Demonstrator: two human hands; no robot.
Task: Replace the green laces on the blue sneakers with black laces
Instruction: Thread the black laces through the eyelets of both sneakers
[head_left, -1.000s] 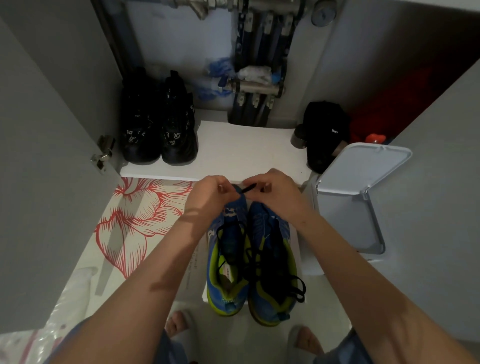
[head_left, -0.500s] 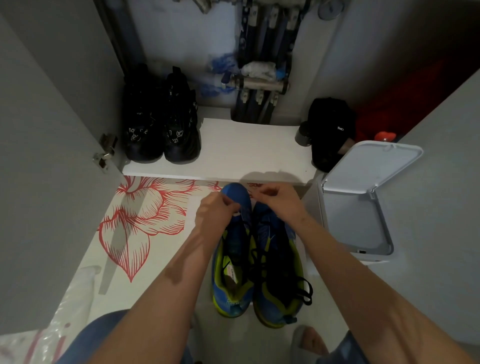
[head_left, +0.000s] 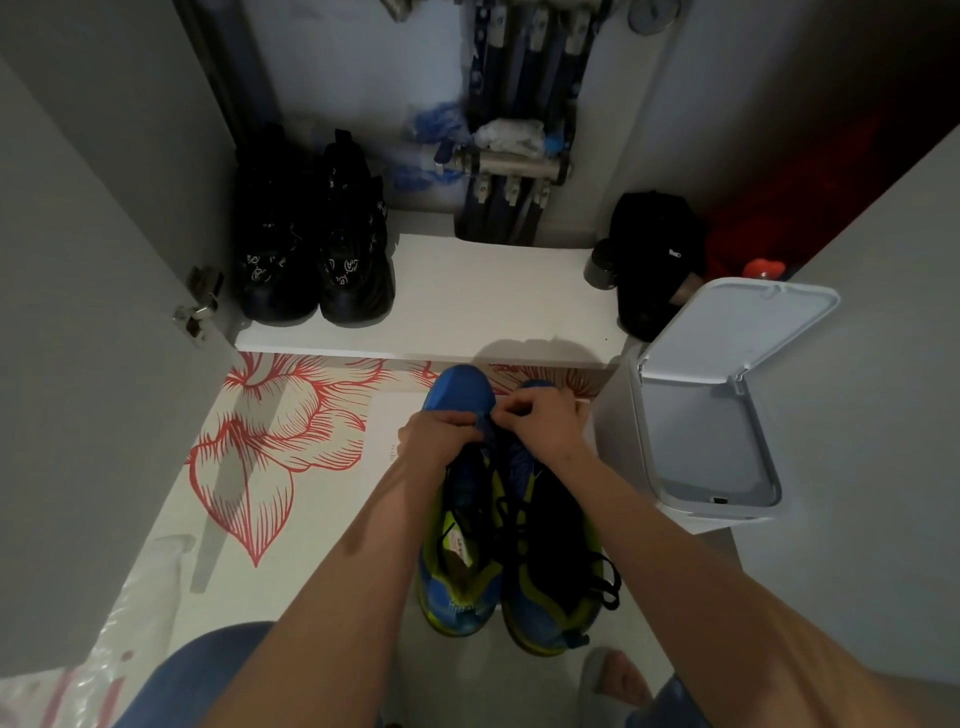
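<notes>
1. Both blue sneakers stand on the floor between my forearms, side by side and touching, toes toward the white shelf (head_left: 467, 301).
2. Left grip (head_left: 441, 436) and right grip (head_left: 545, 421): fingers curled tight, pinching at the toe-end eyelets of the left sneaker (head_left: 457, 582). My fingers hide what they pinch. I judge it to be the black lace (head_left: 501, 508), which runs slack down toward the tongue.
3. Right sneaker (head_left: 550, 613) looks laced in black. Its loose loops (head_left: 610, 579) hang over the outer side near the heel.
4. Risk: pulling harder on one side leaves uneven ends, and the slip would only show at the top eyelets.
5. Risk: slack strands cross between the shoes. A firm tug could snag the neighbour's lace or drag the shoe askew.
6. Risk: light is dim, so an eyelet may be skipped or the lace twisted unseen.
</notes>
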